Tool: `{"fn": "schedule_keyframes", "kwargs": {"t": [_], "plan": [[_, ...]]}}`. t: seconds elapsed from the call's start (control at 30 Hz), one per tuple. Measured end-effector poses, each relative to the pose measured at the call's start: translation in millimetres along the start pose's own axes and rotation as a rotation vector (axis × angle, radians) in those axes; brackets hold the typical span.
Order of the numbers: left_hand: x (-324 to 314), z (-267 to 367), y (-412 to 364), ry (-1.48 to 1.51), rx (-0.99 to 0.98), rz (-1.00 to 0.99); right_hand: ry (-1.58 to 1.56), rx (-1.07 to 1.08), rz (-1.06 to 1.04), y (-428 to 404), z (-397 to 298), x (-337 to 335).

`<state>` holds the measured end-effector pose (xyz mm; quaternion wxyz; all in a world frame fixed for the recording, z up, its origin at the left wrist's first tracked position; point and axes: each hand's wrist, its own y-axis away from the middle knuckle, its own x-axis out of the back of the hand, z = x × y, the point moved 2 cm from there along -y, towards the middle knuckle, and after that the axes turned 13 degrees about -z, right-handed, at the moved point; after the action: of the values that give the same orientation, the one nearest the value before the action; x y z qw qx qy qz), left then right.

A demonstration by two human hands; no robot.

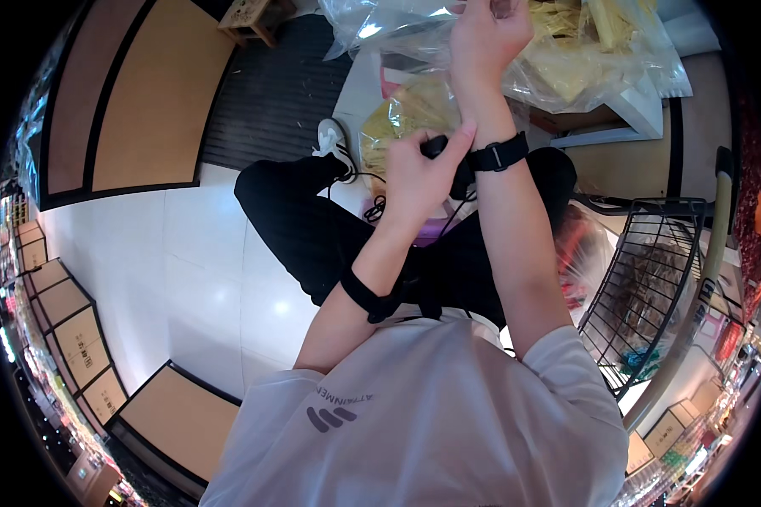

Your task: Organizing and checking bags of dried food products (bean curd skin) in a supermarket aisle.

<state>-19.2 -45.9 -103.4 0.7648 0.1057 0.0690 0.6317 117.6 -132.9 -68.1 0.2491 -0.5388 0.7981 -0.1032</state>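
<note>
My left hand [422,174] grips a small black device [434,147] at the inner side of my right wrist, its thumb touching that wrist. A black strap [500,154] with a buckle goes around the right wrist. My right hand [493,38] reaches forward over clear plastic bags, its fingers curled and partly cut off by the top edge. Whether it holds anything cannot be made out. Another black strap [371,298] sits on my left forearm. A thin black cable [375,208] hangs coiled below the left hand. Yellowish material in clear plastic [412,111] lies behind the hands.
Large plastic bags with yellow contents [564,57] rest above a white frame [634,117]. A black wire basket [647,285] with bagged items stands at right beside a curved pole [685,342]. Tan panelled boxes [158,95], a dark ribbed mat [273,95] and a wooden stool [253,19] are at left.
</note>
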Motion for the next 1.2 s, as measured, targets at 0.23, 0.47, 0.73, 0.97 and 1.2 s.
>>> {"fn": "schedule_keyframes", "kwargs": {"t": [0.23,0.47,0.73,0.97,1.2], "plan": [[-10,-11,14,0.076,0.131,0.025,0.027,0.109,-0.006,-20,-9,3],[8,-7,44,-0.686,-0.452,0.387,-0.022,0.0,-0.069,11,-37,-3],[5,-26,23,0.39,-0.421,-0.511,-0.383,-0.24,0.198,10,-62,10],[-27,-24,39,0.296,-0.087,-0.392,-0.148,-0.149,0.364,3,-55,54],[-13,3,45,0.08,-0.058,-0.354,0.41,0.252,0.421,-9,-66,47]]}}
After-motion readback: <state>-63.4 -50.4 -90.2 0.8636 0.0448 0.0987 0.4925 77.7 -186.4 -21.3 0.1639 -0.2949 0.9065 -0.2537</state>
